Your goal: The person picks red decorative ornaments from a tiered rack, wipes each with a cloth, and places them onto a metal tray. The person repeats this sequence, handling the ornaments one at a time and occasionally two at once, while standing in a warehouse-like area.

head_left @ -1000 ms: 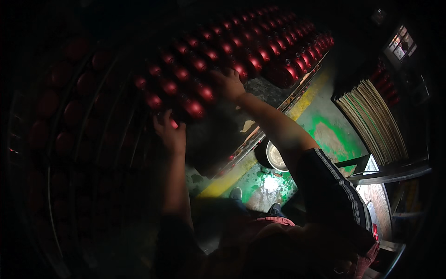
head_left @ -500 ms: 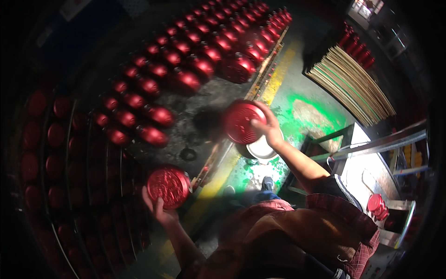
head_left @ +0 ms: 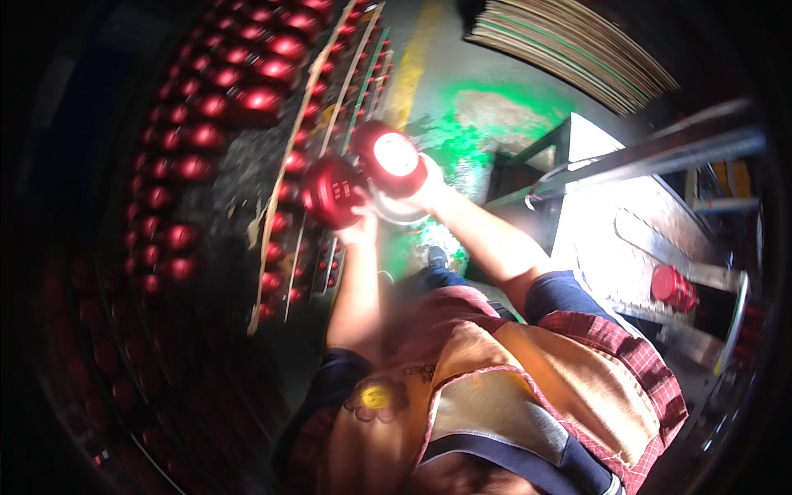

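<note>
Below me is a grey concrete floor (head_left: 487, 107) with a patch of green paint (head_left: 462, 136) and a yellow stripe (head_left: 417, 62) running up beside it. To my left a dark rack (head_left: 239, 165) carries rows of shiny red cans (head_left: 210, 107), and more of them line the narrow wooden-edged shelves (head_left: 309, 177) next to it. At the top a fanned stack of flat sheets (head_left: 569, 41) lies on the floor. To my right is a brightly lit metal table (head_left: 615, 239) on a dark frame, with one red can (head_left: 672, 285) lying on it.

My left hand (head_left: 360, 224) is closed round a dark red can (head_left: 330, 191), and my right hand (head_left: 425, 188) is closed round a second red can (head_left: 389, 158) whose pale end catches the glare. The two cans sit just beside each other, out over the floor in front of the shelves. A pale round thing (head_left: 396, 216) shows just under them; I cannot tell what it is.
</note>
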Available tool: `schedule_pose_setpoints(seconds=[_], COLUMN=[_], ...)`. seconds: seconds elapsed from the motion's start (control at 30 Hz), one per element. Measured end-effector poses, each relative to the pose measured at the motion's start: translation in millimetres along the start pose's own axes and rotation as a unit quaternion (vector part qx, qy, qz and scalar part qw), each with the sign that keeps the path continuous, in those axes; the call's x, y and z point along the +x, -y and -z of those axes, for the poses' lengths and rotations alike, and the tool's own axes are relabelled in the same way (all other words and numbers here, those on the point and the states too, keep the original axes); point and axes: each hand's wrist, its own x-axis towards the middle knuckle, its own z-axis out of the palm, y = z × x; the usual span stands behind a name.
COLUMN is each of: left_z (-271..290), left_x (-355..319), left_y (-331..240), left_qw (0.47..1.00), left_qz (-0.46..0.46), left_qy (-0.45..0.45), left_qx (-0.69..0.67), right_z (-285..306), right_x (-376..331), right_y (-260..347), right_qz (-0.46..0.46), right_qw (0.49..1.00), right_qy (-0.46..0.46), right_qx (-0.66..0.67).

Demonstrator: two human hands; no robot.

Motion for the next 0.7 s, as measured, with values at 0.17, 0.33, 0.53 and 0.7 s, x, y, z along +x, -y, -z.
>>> schedule_pose_setpoints(seconds=[0.17, 0.33, 0.53, 0.7], left_z=[16, 14, -26, -1], left_x=[24, 24, -32, -40], left_y=[6, 6, 45, 228], left_qw=[0.999, 0.985, 0.829, 0.681], left_qz=[-0.044, 0.168, 0.071, 0.242], left_qy=[-0.029, 0.034, -0.090, 0.034], left_qx=[0.010, 0.038, 0.548, 0.690], right_z=[-11, -16, 10, 24], right_x=[-34, -82, -286, -505], right_y=[0, -2, 0, -6], right_qz=[0.047, 0.128, 0.396, 0.615], right_qw=[0.989, 0.990, 0.914, 0.594], right_qy=[0.135, 0.020, -0.015, -0.375], right_qx=[0.029, 0.063, -0.092, -0.359])
